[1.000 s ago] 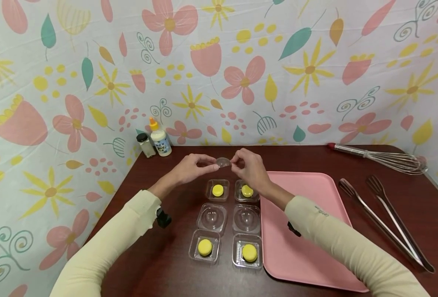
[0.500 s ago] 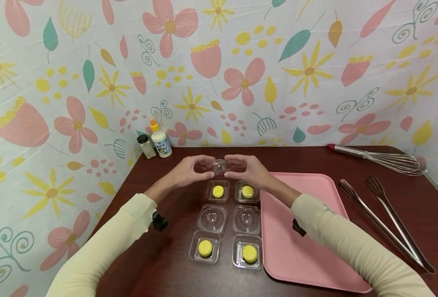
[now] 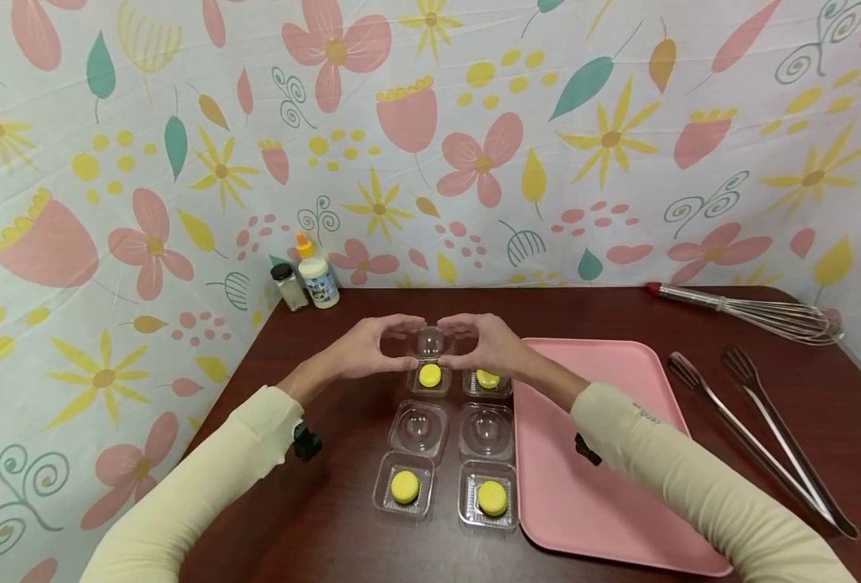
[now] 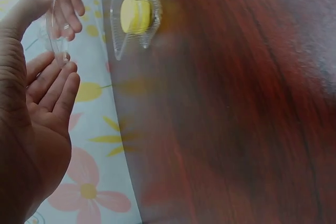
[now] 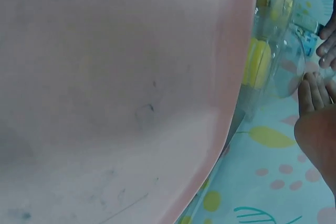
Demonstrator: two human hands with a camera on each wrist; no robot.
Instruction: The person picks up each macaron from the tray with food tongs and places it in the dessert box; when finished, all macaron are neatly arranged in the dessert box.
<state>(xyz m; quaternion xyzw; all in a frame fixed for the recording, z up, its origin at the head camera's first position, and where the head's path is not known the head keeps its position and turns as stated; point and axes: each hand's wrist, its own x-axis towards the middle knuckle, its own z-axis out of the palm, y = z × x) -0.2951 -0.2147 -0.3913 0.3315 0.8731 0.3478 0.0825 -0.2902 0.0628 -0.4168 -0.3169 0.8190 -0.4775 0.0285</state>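
My left hand (image 3: 368,348) and right hand (image 3: 492,344) grip opposite sides of a clear plastic domed lid (image 3: 431,342), thumbs at the near edge and fingers at the far one. It is tilted just above and behind the back left clear container (image 3: 441,389), which holds a yellow macaron (image 3: 430,375). In the left wrist view the left hand (image 4: 44,103) has its fingers against the lid's edge. Beside it, partly behind my right hand, the back right container (image 3: 499,392) holds another macaron (image 3: 488,379); a clear dome seems to cover it.
In front stand two open containers with macarons (image 3: 404,487), their hinged domed lids (image 3: 418,429) lying back. A pink tray (image 3: 605,453) lies to the right, with metal tongs (image 3: 758,437) and a whisk (image 3: 765,312) beyond. A glue bottle (image 3: 318,279) and a small jar (image 3: 289,287) stand at the back left.
Both hands have moved down and slightly nearer, bringing the domed lid lower over the back left container. The right hand has gone from a fingertip pinch to a wider thumb-and-fingers grip.
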